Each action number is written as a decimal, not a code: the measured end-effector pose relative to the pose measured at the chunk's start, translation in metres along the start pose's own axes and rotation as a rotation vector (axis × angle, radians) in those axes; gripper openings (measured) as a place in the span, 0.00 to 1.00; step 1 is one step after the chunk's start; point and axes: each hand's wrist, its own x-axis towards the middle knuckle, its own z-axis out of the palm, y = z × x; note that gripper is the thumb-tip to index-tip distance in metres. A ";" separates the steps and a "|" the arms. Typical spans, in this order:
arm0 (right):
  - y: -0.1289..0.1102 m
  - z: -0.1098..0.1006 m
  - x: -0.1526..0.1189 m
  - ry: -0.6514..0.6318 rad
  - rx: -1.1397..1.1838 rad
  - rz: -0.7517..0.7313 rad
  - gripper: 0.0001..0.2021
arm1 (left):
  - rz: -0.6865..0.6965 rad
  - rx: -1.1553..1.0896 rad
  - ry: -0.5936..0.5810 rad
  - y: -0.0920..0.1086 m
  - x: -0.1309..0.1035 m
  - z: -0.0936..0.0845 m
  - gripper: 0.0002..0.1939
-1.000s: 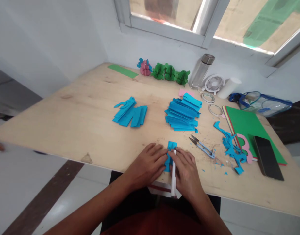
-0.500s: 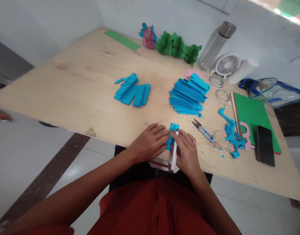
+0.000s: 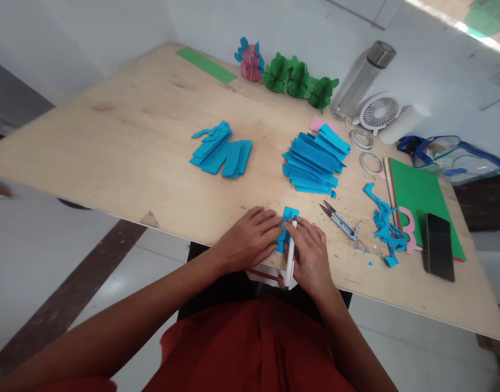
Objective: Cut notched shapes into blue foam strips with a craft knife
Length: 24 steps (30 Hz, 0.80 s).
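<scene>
A small blue paper piece lies near the table's front edge, partly covered by both hands. My left hand rests flat on the table with its fingers stretched out, the tips touching the paper's left side. In my right hand is a white pen, gripped with its dark tip pointing away from me, over the paper's right side. Beyond the hands lie a fan of folded blue strips and a smaller group of cut blue pieces. Small snips sit just right of my right hand.
Blue scraps, a black phone and green sheets are at the right. Along the back stand green paper shapes, a clear bottle, a white fan and tape rolls.
The view has shifted slightly. Both hands keep nearly the same place on the blue paper, and the pen is still in my right hand.
</scene>
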 end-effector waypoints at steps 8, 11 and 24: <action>0.001 0.000 0.000 -0.027 -0.019 0.001 0.27 | -0.004 0.004 -0.019 0.000 0.000 0.000 0.11; 0.000 0.001 0.000 -0.024 -0.017 0.006 0.27 | -0.007 0.002 -0.032 0.000 0.000 0.000 0.11; 0.000 0.000 0.001 -0.025 -0.006 0.004 0.26 | -0.064 -0.178 0.017 -0.009 -0.004 0.006 0.17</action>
